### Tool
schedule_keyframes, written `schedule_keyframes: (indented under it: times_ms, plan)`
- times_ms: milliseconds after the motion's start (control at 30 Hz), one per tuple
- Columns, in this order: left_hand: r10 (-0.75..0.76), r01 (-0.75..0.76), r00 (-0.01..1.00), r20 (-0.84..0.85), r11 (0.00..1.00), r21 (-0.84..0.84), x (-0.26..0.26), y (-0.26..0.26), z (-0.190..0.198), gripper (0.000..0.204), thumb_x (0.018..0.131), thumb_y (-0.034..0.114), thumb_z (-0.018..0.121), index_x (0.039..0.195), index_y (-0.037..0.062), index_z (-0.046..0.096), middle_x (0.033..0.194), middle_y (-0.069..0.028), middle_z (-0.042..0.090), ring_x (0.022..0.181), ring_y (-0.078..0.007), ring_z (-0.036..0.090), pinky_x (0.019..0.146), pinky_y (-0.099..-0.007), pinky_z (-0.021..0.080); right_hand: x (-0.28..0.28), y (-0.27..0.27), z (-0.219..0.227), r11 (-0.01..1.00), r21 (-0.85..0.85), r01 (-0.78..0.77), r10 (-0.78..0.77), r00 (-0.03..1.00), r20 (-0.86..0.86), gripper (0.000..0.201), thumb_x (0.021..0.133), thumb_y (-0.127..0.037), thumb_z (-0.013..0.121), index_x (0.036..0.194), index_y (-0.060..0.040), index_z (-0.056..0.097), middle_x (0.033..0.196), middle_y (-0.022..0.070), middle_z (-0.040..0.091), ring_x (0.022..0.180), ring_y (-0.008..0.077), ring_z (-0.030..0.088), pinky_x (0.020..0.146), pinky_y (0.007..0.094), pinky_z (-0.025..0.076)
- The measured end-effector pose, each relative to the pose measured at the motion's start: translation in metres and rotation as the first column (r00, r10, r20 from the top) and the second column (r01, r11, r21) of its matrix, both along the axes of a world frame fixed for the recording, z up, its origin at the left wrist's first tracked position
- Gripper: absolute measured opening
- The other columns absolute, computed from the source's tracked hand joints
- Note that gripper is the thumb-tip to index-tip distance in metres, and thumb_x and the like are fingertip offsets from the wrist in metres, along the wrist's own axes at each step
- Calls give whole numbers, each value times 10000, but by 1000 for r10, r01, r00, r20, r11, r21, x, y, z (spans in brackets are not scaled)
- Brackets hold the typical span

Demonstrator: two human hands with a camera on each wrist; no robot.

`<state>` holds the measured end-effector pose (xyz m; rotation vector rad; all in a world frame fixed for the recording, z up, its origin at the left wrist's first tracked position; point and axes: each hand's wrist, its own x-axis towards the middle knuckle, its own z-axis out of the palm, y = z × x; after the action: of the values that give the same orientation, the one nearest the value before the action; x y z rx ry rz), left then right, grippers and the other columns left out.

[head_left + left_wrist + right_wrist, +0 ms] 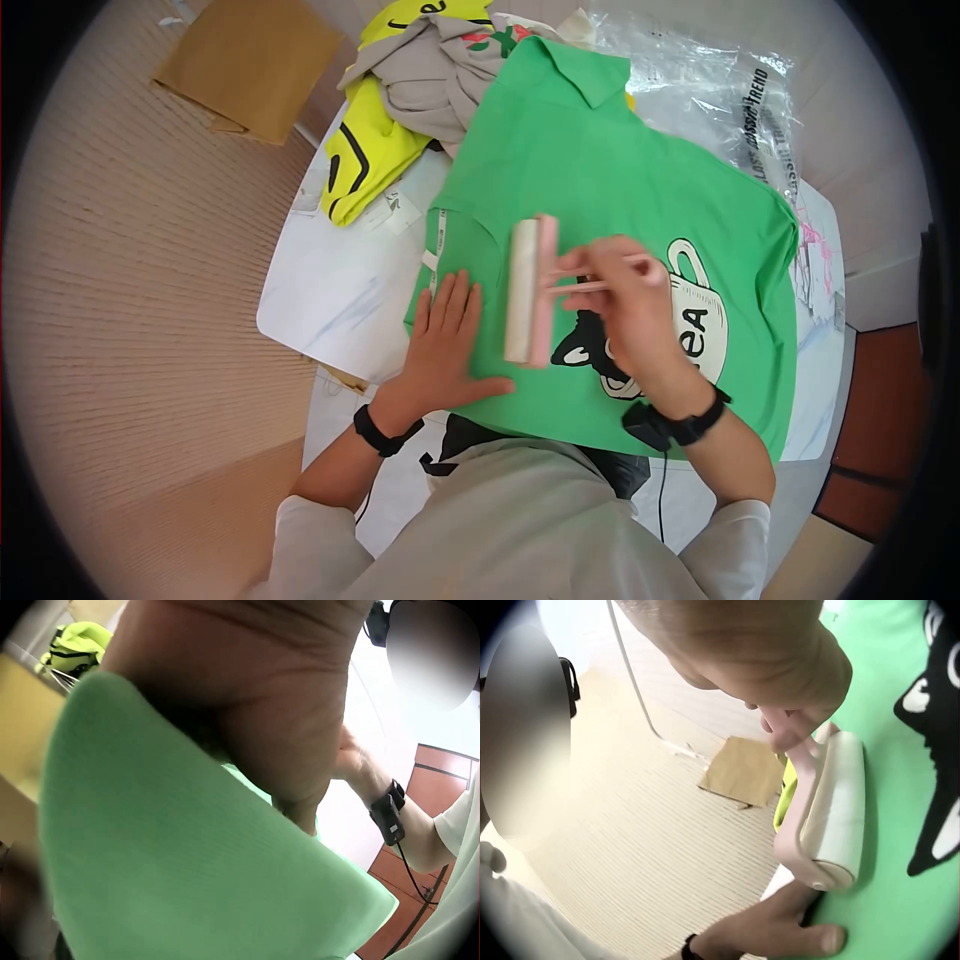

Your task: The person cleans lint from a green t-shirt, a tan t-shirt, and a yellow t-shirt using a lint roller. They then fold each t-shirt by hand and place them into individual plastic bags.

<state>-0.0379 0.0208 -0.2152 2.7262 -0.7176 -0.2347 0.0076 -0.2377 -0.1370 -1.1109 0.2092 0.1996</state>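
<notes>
A green shirt (600, 170) with a cat-and-cup print lies spread over the white table. The right hand (630, 310) grips the handle of a pink lint roller (543, 290), its white cylinder over the shirt just left of the print. In the right wrist view the roller (838, 810) is at the green cloth (885, 750), fingers curled round the handle. The left hand (445, 340) rests flat on the shirt near the neckline, fingers spread and thumb toward the roller. Green fabric (180, 840) fills much of the left wrist view, below the left hand (255, 697).
Yellow and grey clothes (420, 85) lie heaped at the table's back left. A clear plastic bag (690, 90) is at the back right. Brown cardboard (250, 65) sits beyond the table's left side. The white tabletop (320, 290) shows at the left.
</notes>
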Motion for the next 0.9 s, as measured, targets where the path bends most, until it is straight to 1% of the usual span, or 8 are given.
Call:
schedule_keyframes:
  times_ms: [67,200,300,400,467,600,767,900]
  plan:
    - [20,-20,1000,-11,1000,16,0,-1,0,1364,725,797,744,1615,-80,198,1688,-335,144,1593,-479,87,1259,-636,59,5,20,-19,989,-103,-102,107,993,43,193,1039,-160,615,1022,12,702,1024,112,748,890,160,734,728,304,630]
    - [27,-27,1000,7,999,28,-1,1,0,1376,709,809,746,1615,-77,209,1687,-333,152,1590,-477,99,1261,-630,64,7,5,-24,986,-161,-44,55,996,66,205,1038,-173,624,996,11,702,948,104,745,839,168,740,667,301,627]
    - [25,-26,1000,15,999,33,0,-1,1,1372,707,823,735,1615,-69,226,1684,-335,155,1587,-478,107,1258,-637,69,3,-34,-26,984,-179,25,-13,998,66,216,1036,-186,625,978,8,699,953,116,742,842,187,745,665,300,627]
    - [20,-20,999,25,999,32,0,-1,-2,1362,708,838,722,1617,-55,242,1682,-340,156,1584,-480,112,1251,-648,74,-16,-97,-36,980,-159,122,-105,988,113,212,1031,-199,632,984,4,671,962,141,731,837,208,744,645,299,618]
    - [15,-16,999,42,1000,26,-1,0,-4,1354,708,845,717,1622,-39,250,1682,-341,154,1582,-484,113,1246,-656,77,-29,-130,-42,949,-233,212,-184,973,139,207,1034,-201,626,984,-1,646,959,145,726,772,200,724,630,294,603]
    - [13,-13,999,42,1000,15,-2,0,-1,1339,701,827,732,1633,-8,256,1683,-343,143,1579,-493,110,1238,-668,76,-59,-190,-45,926,-239,294,-257,951,172,203,1043,-201,612,963,-15,628,948,144,715,679,191,683,617,290,591]
    - [12,-12,1000,-17,1000,-5,-20,-2,4,1321,696,777,766,1636,2,257,1680,-356,127,1568,-525,99,1221,-697,68,-88,-219,-44,895,-220,388,-357,919,165,198,1051,-202,604,941,-37,618,928,135,701,641,173,660,615,286,590]
    - [29,-32,997,-69,998,-48,-43,-8,9,1300,694,727,797,1635,5,264,1681,-355,118,1563,-535,97,1218,-704,68,-99,-219,-31,889,-283,360,-331,932,146,218,1060,-217,593,929,-43,609,935,127,697,667,153,659,619,276,590]
